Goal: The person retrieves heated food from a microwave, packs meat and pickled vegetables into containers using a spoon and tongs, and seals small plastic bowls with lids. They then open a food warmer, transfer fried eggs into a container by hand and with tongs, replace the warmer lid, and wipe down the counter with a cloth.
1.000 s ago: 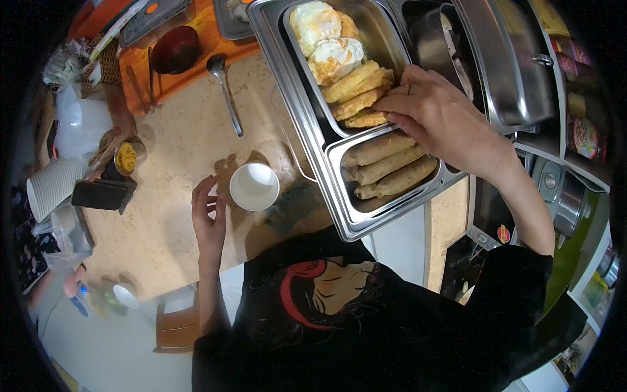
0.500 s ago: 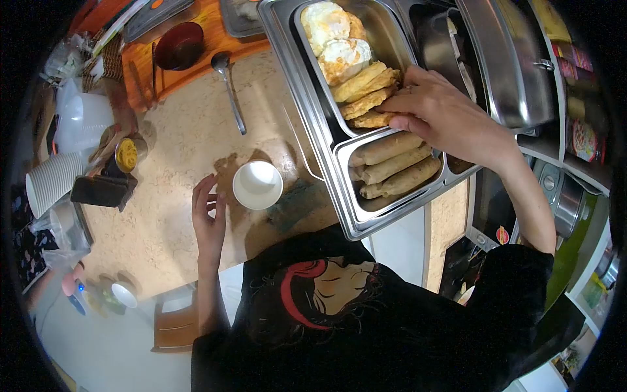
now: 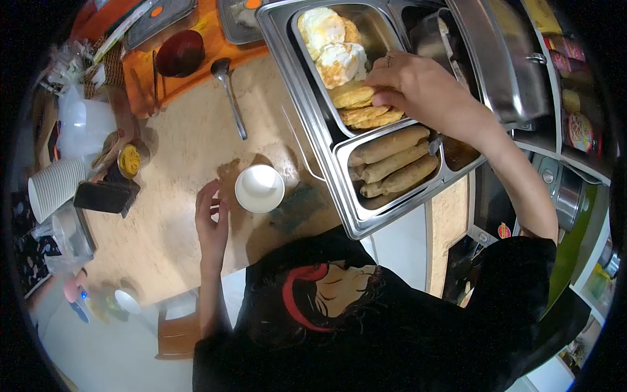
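Beige counter (image 3: 189, 144); right hand (image 3: 418, 88) seemingly pinching fried patties (image 3: 362, 108), left hand (image 3: 212, 222) released beside white cup (image 3: 259, 188), no legible writing.

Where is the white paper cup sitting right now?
The white paper cup stands on the counter, just right of the left hand and left of the steel food tray.

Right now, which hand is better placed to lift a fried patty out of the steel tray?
The right hand: its fingers already rest on the fried patties. The left hand lies on the counter beside the paper cup.
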`<state>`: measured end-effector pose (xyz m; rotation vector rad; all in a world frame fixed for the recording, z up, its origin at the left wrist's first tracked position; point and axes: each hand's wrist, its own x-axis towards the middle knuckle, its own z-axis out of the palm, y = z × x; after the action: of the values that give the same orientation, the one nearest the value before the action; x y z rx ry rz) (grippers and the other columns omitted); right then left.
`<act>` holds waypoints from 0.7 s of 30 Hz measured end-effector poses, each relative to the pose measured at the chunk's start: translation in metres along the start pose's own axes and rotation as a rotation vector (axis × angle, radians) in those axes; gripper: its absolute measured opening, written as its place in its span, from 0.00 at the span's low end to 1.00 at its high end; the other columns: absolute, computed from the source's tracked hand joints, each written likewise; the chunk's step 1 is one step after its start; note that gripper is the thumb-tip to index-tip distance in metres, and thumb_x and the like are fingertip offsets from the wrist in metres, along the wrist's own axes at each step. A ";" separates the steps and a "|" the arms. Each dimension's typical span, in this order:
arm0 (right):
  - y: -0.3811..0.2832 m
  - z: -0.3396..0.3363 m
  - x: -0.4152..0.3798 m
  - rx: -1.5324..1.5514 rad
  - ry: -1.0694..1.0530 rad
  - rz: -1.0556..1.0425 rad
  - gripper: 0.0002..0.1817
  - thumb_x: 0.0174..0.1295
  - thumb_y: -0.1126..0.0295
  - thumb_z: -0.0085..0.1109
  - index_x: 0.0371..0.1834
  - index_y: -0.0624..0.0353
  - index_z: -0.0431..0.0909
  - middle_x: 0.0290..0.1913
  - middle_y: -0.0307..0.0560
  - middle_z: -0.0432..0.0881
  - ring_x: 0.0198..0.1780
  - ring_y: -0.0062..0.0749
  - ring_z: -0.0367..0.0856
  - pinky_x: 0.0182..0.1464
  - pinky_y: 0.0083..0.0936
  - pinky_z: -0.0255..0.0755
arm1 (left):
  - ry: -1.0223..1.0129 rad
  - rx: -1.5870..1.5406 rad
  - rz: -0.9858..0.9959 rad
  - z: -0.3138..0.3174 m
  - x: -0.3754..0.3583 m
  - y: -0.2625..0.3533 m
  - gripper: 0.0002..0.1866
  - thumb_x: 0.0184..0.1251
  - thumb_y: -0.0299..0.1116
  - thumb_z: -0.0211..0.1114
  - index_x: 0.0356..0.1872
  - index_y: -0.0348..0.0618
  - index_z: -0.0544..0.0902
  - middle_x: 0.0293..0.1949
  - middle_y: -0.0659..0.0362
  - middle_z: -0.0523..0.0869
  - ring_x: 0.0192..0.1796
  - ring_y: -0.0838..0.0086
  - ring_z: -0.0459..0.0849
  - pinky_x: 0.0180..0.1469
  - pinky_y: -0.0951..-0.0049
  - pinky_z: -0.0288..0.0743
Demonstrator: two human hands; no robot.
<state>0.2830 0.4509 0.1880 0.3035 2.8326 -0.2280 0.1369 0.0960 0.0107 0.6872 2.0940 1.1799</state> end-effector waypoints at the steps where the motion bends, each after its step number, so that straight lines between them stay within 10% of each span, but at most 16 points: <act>1: 0.000 0.000 -0.001 -0.006 0.007 0.006 0.17 0.55 0.65 0.61 0.45 0.62 0.79 0.42 0.46 0.78 0.47 0.40 0.77 0.51 0.36 0.71 | -0.009 0.006 -0.016 0.000 -0.001 0.001 0.16 0.65 0.25 0.57 0.55 0.43 0.76 0.56 0.56 0.74 0.40 0.76 0.79 0.41 0.78 0.75; 5: -0.001 -0.014 0.002 0.132 0.049 0.024 0.17 0.56 0.66 0.62 0.47 0.60 0.79 0.40 0.47 0.79 0.46 0.38 0.78 0.48 0.32 0.72 | -0.010 -0.021 -0.005 -0.003 0.001 0.007 0.16 0.66 0.25 0.57 0.54 0.43 0.76 0.56 0.57 0.74 0.40 0.76 0.79 0.41 0.78 0.74; 7: -0.006 -0.023 0.020 0.254 0.050 0.395 0.17 0.58 0.64 0.62 0.49 0.59 0.78 0.41 0.49 0.79 0.46 0.33 0.78 0.47 0.28 0.72 | 0.002 -0.022 0.032 -0.006 0.008 0.015 0.16 0.66 0.25 0.57 0.54 0.43 0.76 0.56 0.57 0.74 0.41 0.76 0.79 0.42 0.78 0.74; 11: 0.018 0.019 0.058 0.461 0.426 0.091 0.27 0.55 0.64 0.66 0.58 0.57 0.71 0.47 0.47 0.79 0.42 0.26 0.75 0.46 0.24 0.71 | -0.017 0.016 0.171 -0.010 0.038 0.042 0.17 0.65 0.26 0.57 0.56 0.43 0.75 0.57 0.58 0.75 0.43 0.76 0.78 0.43 0.77 0.74; 21: 0.024 0.006 0.049 0.512 0.256 -0.042 0.14 0.52 0.79 0.62 0.43 0.59 0.78 0.38 0.40 0.77 0.36 0.25 0.76 0.42 0.20 0.70 | -0.013 -0.066 0.330 -0.022 0.074 0.085 0.15 0.66 0.24 0.56 0.53 0.41 0.77 0.56 0.57 0.76 0.42 0.77 0.79 0.42 0.79 0.73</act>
<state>0.2441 0.4816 0.1650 0.4011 2.9877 -0.9945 0.0833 0.1748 0.0738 1.0345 1.9699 1.4093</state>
